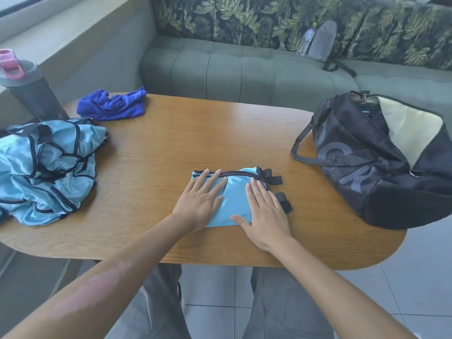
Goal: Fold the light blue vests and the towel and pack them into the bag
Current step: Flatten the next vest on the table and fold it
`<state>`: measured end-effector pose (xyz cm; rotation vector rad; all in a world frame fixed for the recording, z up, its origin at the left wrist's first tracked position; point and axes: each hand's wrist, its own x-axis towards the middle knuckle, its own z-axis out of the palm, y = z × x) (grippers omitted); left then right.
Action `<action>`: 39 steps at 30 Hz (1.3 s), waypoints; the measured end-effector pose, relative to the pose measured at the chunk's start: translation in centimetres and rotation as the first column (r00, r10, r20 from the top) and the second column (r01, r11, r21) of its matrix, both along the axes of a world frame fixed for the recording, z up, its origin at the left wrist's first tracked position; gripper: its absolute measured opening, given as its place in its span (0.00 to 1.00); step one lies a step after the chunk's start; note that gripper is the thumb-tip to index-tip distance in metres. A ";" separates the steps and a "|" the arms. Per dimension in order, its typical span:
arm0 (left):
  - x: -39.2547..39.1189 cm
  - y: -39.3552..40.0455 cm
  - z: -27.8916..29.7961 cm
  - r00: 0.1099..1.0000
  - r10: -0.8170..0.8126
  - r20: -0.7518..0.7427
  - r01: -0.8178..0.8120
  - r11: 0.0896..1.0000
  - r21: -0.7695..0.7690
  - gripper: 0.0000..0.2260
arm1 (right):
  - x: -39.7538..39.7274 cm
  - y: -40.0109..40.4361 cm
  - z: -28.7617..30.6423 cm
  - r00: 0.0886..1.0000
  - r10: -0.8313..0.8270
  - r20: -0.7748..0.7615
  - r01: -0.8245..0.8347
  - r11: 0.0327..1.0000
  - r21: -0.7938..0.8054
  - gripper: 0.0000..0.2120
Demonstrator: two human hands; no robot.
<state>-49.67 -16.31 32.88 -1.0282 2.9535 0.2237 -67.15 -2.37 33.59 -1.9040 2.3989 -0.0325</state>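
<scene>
Hands flat: left hand (199,200) and right hand (265,216) press the folded vest (234,199); crumpled vests (46,167), blue towel (112,105) sit left, bag (381,165) gapes right.

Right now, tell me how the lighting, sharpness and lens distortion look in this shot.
Head view: soft daylight, no harsh shadows; a pale sheen on the wooden table and on the crumpled vests; the wide lens bows the table edge and stretches the forearms; the hands, left and right, and the folded vest are fairly sharp; the sofa is softer.
</scene>
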 end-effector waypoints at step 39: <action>5.3 0.6 3.1 0.835 -0.513 0.199 0.539 0.836 -0.102 0.26 | -2.1 3.8 1.9 0.951 0.215 0.221 -0.217 0.976 -0.017 0.31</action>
